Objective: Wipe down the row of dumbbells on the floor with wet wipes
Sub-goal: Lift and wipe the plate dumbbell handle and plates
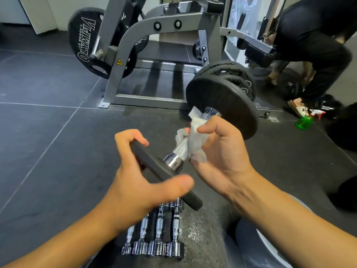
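While a black plate dumbbell is held off the floor near the middle of the view, its near plate is gripped at the rim by the left hand, fingers curled over the far edge and thumb laid across the near face. The knurled chrome handle runs up toward one o'clock, where the far plates are seen tilted in the air. A white wet wipe is wrapped around the handle and is pinched against it by the right hand, thumb above and fingers curled beneath. At six o'clock, a row of small chrome dumbbells is lined up side by side on a dark rubber mat, partly covered by the left wrist. At eleven o'clock a grey machine frame is bolted to the tiled floor, with a large black weight plate hung on it. At three o'clock a green spray bottle lies on the floor, and at one to two o'clock another person in dark clothing is bent over, seemingly near more equipment, though that corner is too cluttered to read.
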A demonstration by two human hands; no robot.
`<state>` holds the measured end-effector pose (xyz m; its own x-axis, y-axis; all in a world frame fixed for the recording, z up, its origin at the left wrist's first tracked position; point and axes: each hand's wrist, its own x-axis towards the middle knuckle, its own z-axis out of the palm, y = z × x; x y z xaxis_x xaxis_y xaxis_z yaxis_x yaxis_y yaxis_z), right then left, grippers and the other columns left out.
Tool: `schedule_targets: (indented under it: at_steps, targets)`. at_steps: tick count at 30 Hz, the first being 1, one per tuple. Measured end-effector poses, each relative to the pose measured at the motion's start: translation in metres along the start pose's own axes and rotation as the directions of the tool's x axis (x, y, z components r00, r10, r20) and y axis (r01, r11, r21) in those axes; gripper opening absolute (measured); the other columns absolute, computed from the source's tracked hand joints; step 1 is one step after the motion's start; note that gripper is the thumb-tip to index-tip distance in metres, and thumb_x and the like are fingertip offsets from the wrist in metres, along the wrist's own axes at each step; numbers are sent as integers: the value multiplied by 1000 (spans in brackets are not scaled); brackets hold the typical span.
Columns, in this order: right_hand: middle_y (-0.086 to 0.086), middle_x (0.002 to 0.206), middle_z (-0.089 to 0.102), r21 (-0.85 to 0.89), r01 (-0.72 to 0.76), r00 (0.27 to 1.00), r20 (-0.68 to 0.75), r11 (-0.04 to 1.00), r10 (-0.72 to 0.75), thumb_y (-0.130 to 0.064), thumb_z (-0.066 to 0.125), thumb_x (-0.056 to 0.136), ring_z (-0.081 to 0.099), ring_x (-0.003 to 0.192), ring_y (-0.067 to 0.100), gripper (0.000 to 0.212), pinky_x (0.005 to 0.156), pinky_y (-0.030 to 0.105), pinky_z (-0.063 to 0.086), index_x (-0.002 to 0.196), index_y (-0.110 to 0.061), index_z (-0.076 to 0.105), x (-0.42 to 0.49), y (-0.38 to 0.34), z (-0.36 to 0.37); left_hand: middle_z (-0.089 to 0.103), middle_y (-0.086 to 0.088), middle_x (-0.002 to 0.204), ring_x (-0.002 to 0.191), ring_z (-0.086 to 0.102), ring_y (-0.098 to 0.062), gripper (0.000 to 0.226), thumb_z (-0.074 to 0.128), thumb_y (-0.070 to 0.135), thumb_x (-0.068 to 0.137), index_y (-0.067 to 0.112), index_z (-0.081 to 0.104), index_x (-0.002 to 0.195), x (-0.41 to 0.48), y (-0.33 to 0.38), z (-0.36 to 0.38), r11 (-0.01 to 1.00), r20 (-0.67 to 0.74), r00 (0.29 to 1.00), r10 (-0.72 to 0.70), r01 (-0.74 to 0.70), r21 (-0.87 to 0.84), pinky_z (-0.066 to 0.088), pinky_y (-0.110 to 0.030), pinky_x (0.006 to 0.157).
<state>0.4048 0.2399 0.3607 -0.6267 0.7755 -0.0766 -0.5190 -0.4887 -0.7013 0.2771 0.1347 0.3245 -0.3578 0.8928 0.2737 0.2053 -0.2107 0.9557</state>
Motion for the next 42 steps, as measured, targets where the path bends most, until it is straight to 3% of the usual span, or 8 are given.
schedule_targets:
  at_steps: [4, 9, 19, 22, 29, 34, 38, 42]
  targets:
    - [14, 82, 25, -44, -102, 994, 32, 994, 104, -10, 53, 67, 27, 69, 27, 26, 70, 35, 32, 87, -3, 37, -1, 15, 1, 32, -14, 120, 122, 39, -37, 94, 89, 65, 48, 16, 36, 108, -8, -11, 8, 662, 137, 851, 507, -487, 570, 40, -31, 100]
    - [11, 83, 52, -41, -256, 960, 106, 966, 259, -18, 43, 82, 46, 77, 21, 17, 80, 33, 34, 87, -6, 53, -8, 16, -3, 34, -13, 123, 124, 38, -48, 83, 88, 61, 61, 19, 43, 116, -7, -22, 8, 296, 334, 719, 609, -597, 746, 32, -78, 99]
    - [12, 83, 43, 98, -152, 986, 88, 984, 143, -11, 54, 68, 49, 84, 28, 33, 84, 41, 50, 99, -13, 42, -2, 15, -8, 54, 3, 106, 83, 62, 9, 80, 83, 49, 41, 30, 35, 102, 6, 8, -3, 999, 17, 1000, -14, 13, 44, 47, -7, 72]
    - [12, 89, 41, 185, -150, 983, 133, 971, 127, -9, 63, 61, 46, 91, 29, 51, 86, 44, 54, 108, -10, 42, 0, 8, -11, 67, 13, 74, 66, 69, -4, 55, 84, 40, 51, 23, 50, 91, 10, 14, -5, 765, 137, 955, -262, 292, -574, 57, -22, 59]
    - [9, 87, 48, 160, -121, 984, 152, 980, 97, -12, 54, 69, 57, 78, 22, 34, 104, 41, 34, 102, -5, 48, 0, -7, -12, 65, -10, 71, 64, 70, -28, 71, 49, 76, 74, 11, 75, 61, 2, 10, 1, 350, 361, 791, -494, 561, -750, 59, -52, 63]
    - [8, 84, 48, 95, -96, 993, 72, 991, 89, -7, 60, 68, 52, 77, 21, 36, 97, 36, 34, 100, -11, 45, 5, -6, -15, 55, 1, 74, 70, 62, -16, 72, 94, 61, 34, 26, 54, 82, 1, 3, 2, 602, 164, 922, -351, 357, -714, 59, -39, 64]
    - [7, 79, 43, 47, -49, 998, -31, 998, 50, -7, 57, 71, 47, 73, 17, 27, 81, 31, 50, 94, -13, 44, 6, 0, -11, 54, 13, 100, 90, 56, -14, 82, 89, 59, 42, 35, 38, 102, -5, -7, 2, 994, -24, 997, -73, 71, -88, 48, -31, 83]
    - [10, 76, 42, 12, -102, 994, -23, 995, 103, -7, 54, 78, 50, 71, 21, 11, 82, 34, 50, 84, -11, 45, 2, 9, -7, 32, -7, 119, 113, 42, -27, 99, 89, 70, 41, 27, 31, 107, -12, -16, 6, 837, 25, 932, 363, -337, 431, 40, -23, 96]
